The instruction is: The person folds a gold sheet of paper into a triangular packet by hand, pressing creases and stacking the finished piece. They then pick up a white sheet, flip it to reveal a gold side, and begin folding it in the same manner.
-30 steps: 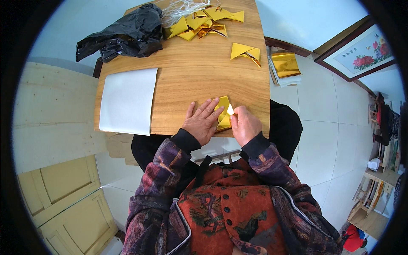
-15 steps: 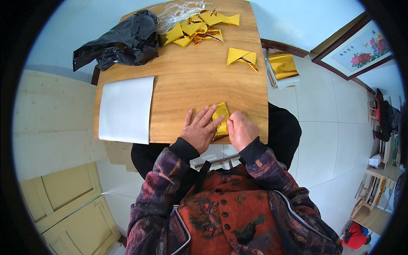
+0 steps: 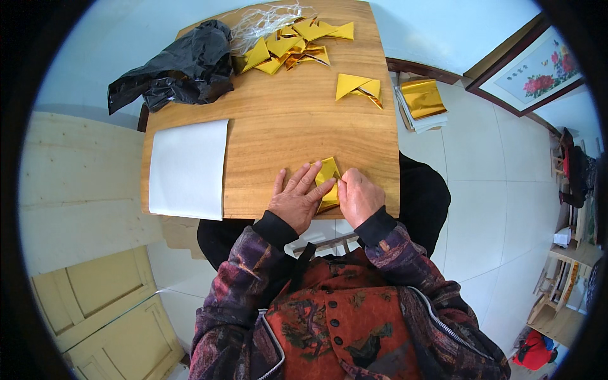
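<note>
A folded piece of gold foil paper [image 3: 328, 170] lies on the wooden table [image 3: 278, 139] near its front edge. My left hand [image 3: 297, 196] is laid flat across the paper's left side, fingers spread and pressing it down. At the right edge of the same paper, my right hand [image 3: 360, 197] has its fingers curled in, with thumb and forefinger pinching the edge. The tips of both hands almost meet there. Part of the paper is hidden under my left fingers. Farther off to the right lies a single folded gold paper piece [image 3: 360, 87].
At the table's far side are a heap of folded gold papers [image 3: 278, 47], a black plastic bag [image 3: 190, 66] and tangled clear plastic strands [image 3: 263, 25]. A white sheet stack [image 3: 189, 168] lies at the left. Gold sheets on white paper [image 3: 423, 100] stand beyond the right edge.
My left thumb and forefinger have shifted slightly toward my right fingertips along the paper's right edge. My right hand stays at that edge. The whole view has tilted a little.
</note>
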Motion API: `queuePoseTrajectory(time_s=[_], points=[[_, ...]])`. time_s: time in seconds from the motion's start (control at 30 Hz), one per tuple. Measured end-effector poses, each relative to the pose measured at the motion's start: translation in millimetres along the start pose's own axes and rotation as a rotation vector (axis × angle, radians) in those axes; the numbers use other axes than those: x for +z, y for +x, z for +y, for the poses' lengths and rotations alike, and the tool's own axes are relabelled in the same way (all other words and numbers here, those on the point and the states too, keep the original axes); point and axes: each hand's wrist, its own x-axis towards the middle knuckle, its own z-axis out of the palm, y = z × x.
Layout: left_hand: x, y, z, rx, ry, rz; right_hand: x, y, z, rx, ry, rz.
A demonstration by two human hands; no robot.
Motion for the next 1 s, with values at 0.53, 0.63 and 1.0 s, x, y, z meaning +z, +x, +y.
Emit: queuePoseTrajectory(time_s=[0.53,0.63,1.0], points=[[-1.9,2.5,2.6,-0.044,0.038,-0.035,-13.2,-10.9,11.1,0.072,0.284,-0.099],[0.9,2.9,9.3,-0.073,0.043,-0.012,-13.3,-2.3,18.0,-0.026,0.298,-0.044],[8.4,2.9,16.5,-0.100,0.041,0.013,-27.2,-15.6,26.9,-0.227,0.108,-0.048]])
